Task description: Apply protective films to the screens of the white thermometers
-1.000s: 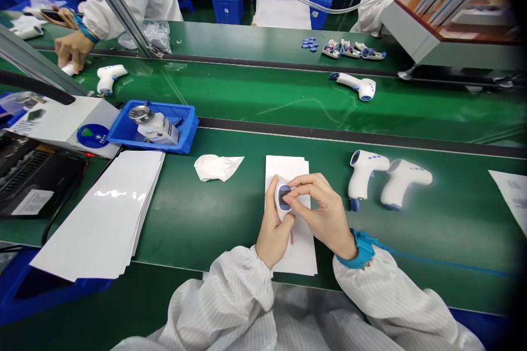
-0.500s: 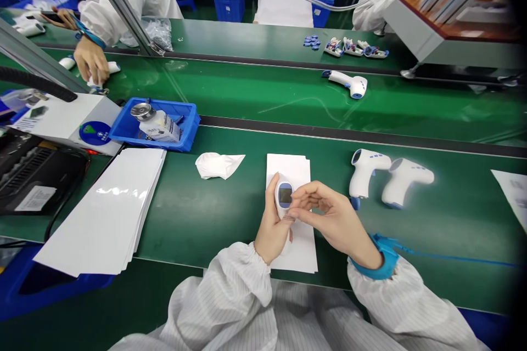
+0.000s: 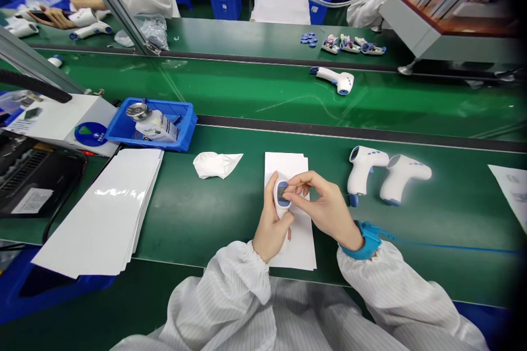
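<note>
Right hand has come back up over the screen, having been lower and beside it half a second ago; on the green belt a lone thermometer has slid leftward; at far left a co-worker's hand, earlier reaching onto the belt, is drawn back to the far bench, near white thermometers there.

Left hand is curled round a white thermometer, thumb on the near side, screen facing up; this piece is held over a stack of white paper, whether touching it I cannot tell. Right thumb and fingertips are drawn close together at the screen, partly covering it; whether they pinch anything thin, I cannot tell from where I stand; a blue strap circles that wrist, its cord running off to the right.

On the near bench: two more thermometers, one just beside the other, right of the hands; crumpled white cloth to the left; beyond it a blue tray with a bottle lying tilted inside; long white sheets stacked at the bench's left; printed paper at far right.
</note>
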Demonstrator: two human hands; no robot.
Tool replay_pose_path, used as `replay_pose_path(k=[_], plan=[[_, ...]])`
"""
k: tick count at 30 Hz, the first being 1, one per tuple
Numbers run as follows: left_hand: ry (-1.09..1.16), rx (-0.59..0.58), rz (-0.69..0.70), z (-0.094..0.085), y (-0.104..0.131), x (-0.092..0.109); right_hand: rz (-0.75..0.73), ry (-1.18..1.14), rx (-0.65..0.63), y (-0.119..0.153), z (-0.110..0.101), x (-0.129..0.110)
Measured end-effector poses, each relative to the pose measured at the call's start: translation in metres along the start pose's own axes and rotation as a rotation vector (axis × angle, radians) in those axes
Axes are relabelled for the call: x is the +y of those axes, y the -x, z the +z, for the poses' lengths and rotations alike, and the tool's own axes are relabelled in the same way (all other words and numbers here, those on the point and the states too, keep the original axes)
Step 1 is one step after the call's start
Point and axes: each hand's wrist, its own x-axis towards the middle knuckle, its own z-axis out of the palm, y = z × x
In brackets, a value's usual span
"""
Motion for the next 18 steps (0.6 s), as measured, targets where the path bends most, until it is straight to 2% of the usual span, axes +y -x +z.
replay_pose_path(k=[18], plan=[[0.000, -0.004, 0.005, 0.0004, -0.0004, 0.0004, -0.049, 0.037, -0.017, -0.0062, -0.0010, 0.0001]])
